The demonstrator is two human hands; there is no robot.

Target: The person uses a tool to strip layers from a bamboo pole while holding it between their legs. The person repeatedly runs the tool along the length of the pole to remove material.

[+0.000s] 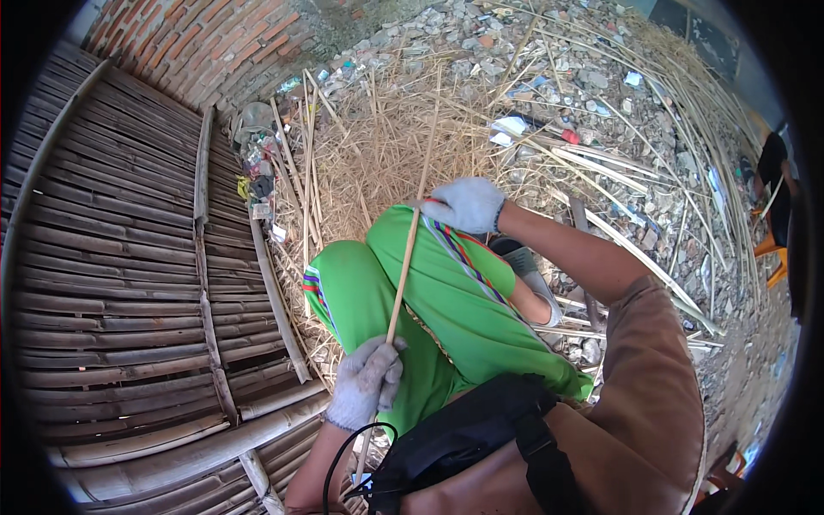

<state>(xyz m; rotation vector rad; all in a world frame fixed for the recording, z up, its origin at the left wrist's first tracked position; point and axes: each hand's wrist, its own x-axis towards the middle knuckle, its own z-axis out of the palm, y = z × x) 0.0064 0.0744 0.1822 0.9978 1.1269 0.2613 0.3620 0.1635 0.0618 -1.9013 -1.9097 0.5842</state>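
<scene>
A long, thin bamboo strip [402, 296] runs slantwise over my green-trousered legs, from the shavings ahead down past my waist. My left hand [367, 382], in a pale work glove, is closed round its lower part. Also gloved, my right hand [468, 206] rests by my right knee, fingers closed at the strip. A small red-edged thing shows at its fingertips against the strip; the glove hides most of it, so its kind cannot be told. Pale curled shavings [378, 163] are heaped on the ground beyond my knees.
A slatted bamboo platform [129, 283] fills the left side. Behind it rises a brick wall [206, 43]. More bamboo strips [601, 163] lie over rubble and litter at the right, and others [306, 163] beside the shavings. An orange chair [772, 257] stands at the far right edge.
</scene>
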